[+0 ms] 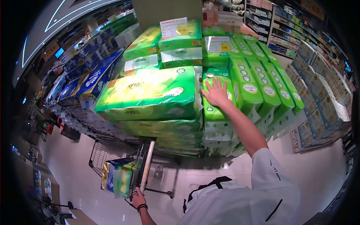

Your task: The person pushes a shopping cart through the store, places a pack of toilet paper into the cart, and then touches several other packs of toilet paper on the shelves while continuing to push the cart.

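My right hand (216, 93) lies flat with spread fingers on top of a green tissue pack (216, 111), at the front of a stacked display. Low in the view, my left hand (139, 198) is wrapped round the near end of the pale handle (149, 161) of a shopping cart (100, 152). Inside the cart are a blue-and-gold pack (108, 175) and a green pack (123, 180). Just left of my right hand sits a large green-and-yellow tissue bundle (150, 92), on top of several similar ones.
Price signs (174, 27) stand on the display. More upright green packs (252, 88) fill its right side, with blue packs (99, 73) at the left. A stack of boxed goods (318, 101) stands on the far right. Shelving (288, 30) runs behind, and pale tiled floor (187, 176) shows below.
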